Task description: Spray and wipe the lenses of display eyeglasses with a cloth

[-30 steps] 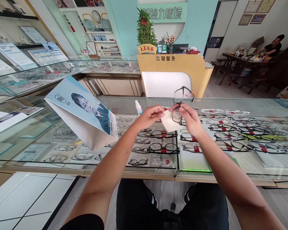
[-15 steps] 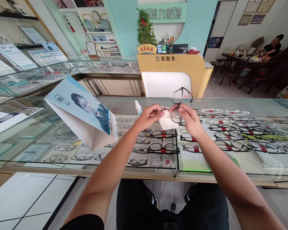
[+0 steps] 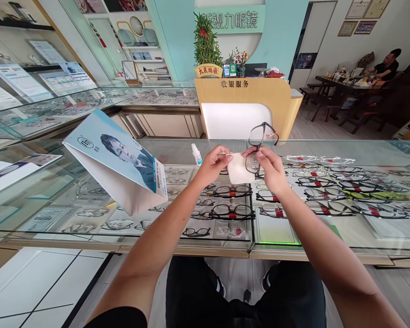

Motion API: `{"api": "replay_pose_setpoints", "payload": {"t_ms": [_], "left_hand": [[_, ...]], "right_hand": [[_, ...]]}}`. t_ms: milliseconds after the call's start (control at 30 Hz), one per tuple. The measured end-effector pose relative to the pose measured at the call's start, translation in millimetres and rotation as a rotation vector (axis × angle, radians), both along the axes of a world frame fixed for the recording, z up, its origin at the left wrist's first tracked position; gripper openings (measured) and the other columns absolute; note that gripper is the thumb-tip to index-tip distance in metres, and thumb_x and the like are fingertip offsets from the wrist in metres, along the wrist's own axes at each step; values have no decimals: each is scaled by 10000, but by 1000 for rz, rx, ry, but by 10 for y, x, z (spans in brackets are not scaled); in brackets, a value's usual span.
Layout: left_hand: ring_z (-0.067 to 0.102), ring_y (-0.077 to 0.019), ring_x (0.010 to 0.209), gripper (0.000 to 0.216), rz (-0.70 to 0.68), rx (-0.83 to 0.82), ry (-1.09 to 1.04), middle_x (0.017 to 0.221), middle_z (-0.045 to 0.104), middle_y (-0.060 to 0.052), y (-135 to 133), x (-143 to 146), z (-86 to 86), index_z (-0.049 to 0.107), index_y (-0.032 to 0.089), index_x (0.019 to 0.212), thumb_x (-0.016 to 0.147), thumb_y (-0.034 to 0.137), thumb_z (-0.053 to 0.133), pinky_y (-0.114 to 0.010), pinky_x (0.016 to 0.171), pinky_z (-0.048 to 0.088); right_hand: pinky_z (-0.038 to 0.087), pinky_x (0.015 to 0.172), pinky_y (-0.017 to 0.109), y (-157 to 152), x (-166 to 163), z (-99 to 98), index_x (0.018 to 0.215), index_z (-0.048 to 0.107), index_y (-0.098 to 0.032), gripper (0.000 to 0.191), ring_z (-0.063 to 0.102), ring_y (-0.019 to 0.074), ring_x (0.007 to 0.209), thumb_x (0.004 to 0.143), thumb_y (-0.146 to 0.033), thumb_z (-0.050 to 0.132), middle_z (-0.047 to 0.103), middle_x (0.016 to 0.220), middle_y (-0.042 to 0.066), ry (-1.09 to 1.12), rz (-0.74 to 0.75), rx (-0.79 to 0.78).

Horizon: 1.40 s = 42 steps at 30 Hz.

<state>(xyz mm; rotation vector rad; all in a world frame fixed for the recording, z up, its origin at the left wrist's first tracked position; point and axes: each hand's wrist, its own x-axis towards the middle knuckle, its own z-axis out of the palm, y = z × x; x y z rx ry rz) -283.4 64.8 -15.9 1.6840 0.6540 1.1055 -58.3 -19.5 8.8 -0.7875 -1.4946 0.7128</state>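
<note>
My left hand (image 3: 214, 165) pinches a small cream-white cleaning cloth (image 3: 238, 169) between thumb and fingers. The cloth hangs down over the glass counter, its right edge close to a pair of dark-framed eyeglasses (image 3: 257, 136). Those eyeglasses are held upright on end in my right hand (image 3: 271, 167), with thumb and fingers closed around the frame near the bridge. A small red-and-white tag (image 3: 270, 134) sits on the upper part of the eyeglasses. Behind my left hand stands a white spray bottle (image 3: 197, 155) with a blue label.
Several rows of eyeglasses (image 3: 233, 210) lie inside the glass display counter (image 3: 123, 152). A folded blue-and-white display card (image 3: 123, 159) stands on its left part. Beyond are a wooden cashier desk (image 3: 283, 98) and a person (image 3: 387, 66) at a dark table (image 3: 328, 82).
My right hand and the eyeglasses have moved slightly right. The cloth shows more of its flat face, and my left hand has shifted very little.
</note>
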Motion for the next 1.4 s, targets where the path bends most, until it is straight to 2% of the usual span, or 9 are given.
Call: {"api": "replay_pose_setpoints", "payload": {"t_ms": [167,300,433,533,600,733,967,1200,1400], "left_hand": [[737,-186,834,694,39,-203,-119,883,783,-1,-30,53,-36,707,219,1190,802,728,975,-360,851,629],[806,-220,911,662,-61,-417,-226,982,827,-62,-19,69,-46,753,176,1022,700,657,1074,-391,891,651],[838,-245,950,570,-145,-496,-307,1032,857,-79,-17,74,-51,732,191,999,739,548,1092,-412,911,648],[837,-249,984,558,-156,-492,-319,1064,858,-87,-47,105,-60,746,184,1013,739,518,1098,-427,955,646],[814,-220,921,561,-126,-468,-313,986,833,-67,-74,133,-63,760,172,991,725,532,1099,-396,920,637],[716,-155,759,580,-19,-410,-317,801,723,13,-132,171,-29,743,176,908,692,585,1093,-313,764,586],[695,-138,726,673,169,-379,-344,807,704,36,-176,147,98,622,210,838,600,628,1094,-283,714,584],[766,-171,773,562,195,-285,-344,831,744,48,-216,105,175,524,254,921,745,529,982,-331,801,641],[738,-171,782,530,176,-180,-321,843,713,53,-256,134,151,495,270,962,823,531,935,-359,830,659]], "right_hand": [[561,994,434,2,2,-24,1064,838,-268,499,705,291,1095,1120,-708,609,792,1040,68,-27,-33,51],[567,989,422,1,5,-29,1067,832,-260,508,709,286,1098,1124,-707,598,797,1032,64,-44,-62,86],[562,1044,429,24,18,-53,1097,828,-262,462,730,276,1094,1130,-672,617,837,1115,66,16,-74,104],[548,1089,431,40,17,-74,1106,824,-262,419,742,267,1096,1139,-630,625,847,1147,65,62,-69,106],[549,1097,434,43,6,-81,1111,822,-261,421,745,270,1102,1134,-634,628,848,1154,67,71,-66,99],[549,1103,442,33,-21,-71,1094,822,-258,458,739,281,1121,1126,-668,621,845,1158,83,55,-62,77],[511,1113,449,-18,2,-40,1128,824,-266,487,717,291,1166,1141,-689,584,840,1211,84,-62,-136,95],[504,1027,416,-56,-127,-105,1054,793,-254,550,715,269,1073,1160,-718,518,826,1130,71,-266,87,-3],[486,958,401,-66,-165,-131,1039,761,-256,596,685,265,1007,1155,-765,475,758,981,57,-307,37,-9]]}}
